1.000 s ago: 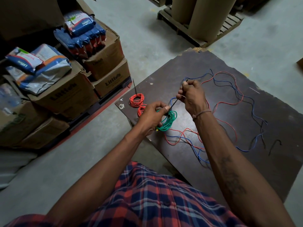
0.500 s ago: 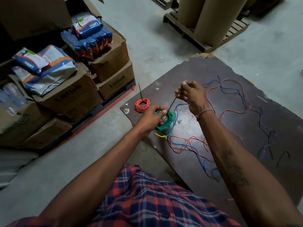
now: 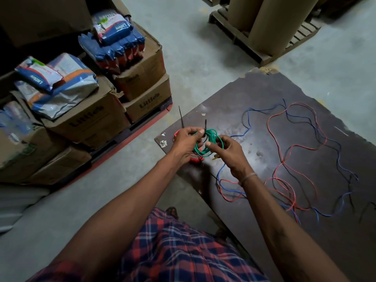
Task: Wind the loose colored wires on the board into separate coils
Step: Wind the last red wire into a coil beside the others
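I hold a green wire coil (image 3: 204, 150) over the near left corner of the dark board (image 3: 254, 102). My left hand (image 3: 186, 140) pinches the coil's top, where a short black tie (image 3: 206, 125) sticks up. My right hand (image 3: 227, 150) grips the coil's right side. A red coil (image 3: 195, 159) lies on the board under my hands, partly hidden. A second black tie (image 3: 181, 117) stands up behind my left hand. Loose red wires (image 3: 284, 157), blue wires (image 3: 247, 119) and dark wires (image 3: 343, 171) sprawl over the board to the right.
Cardboard boxes (image 3: 87, 121) topped with plastic packets (image 3: 57, 82) are stacked on a red pallet at the left. Large cardboard rolls (image 3: 270, 23) stand on a wooden pallet at the back. Grey concrete floor surrounds the board. My checked shirt fills the bottom.
My right hand has come down from pulling the black tie and now grips the green coil's right side. Both hands have shifted toward the board's corner, over the red coils.
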